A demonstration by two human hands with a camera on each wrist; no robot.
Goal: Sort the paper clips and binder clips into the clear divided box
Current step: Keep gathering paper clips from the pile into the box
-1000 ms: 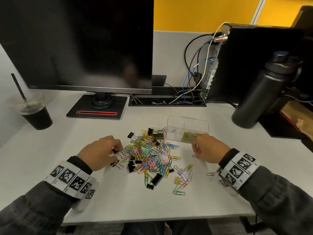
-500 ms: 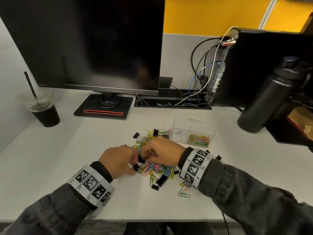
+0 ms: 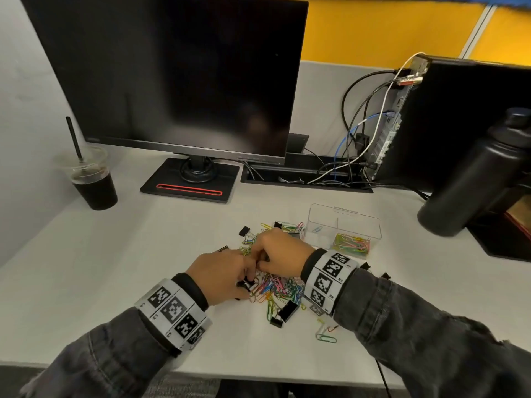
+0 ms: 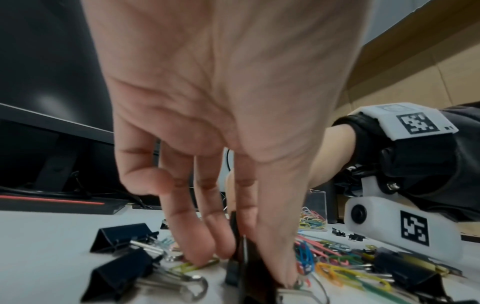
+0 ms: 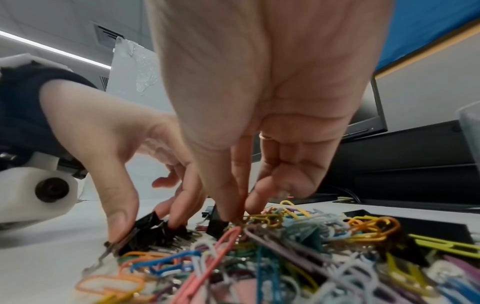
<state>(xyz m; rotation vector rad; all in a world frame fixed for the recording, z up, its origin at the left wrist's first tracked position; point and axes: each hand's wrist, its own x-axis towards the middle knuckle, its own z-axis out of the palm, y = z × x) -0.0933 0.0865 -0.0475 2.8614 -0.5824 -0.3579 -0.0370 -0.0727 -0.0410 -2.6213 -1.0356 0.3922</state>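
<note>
Head view shows the left hand (image 3: pixel 221 278) pinching a black binder clip (image 3: pixel 246 283) and the right hand (image 3: pixel 283 255) pinching into the paper clips (image 3: pixel 283 288) mid-desk, left of the clear divided box (image 3: pixel 344 225).

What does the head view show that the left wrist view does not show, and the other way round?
Only the head view shows the iced drink cup, the black bottle and both compartments of the clear divided box, with colored paper clips piled in the right one. Only the left wrist view shows the left hand from the palm side, its fingers pinching a black binder clip. Both show the monitor stand, the clip pile and the right hand's wristband.
</note>
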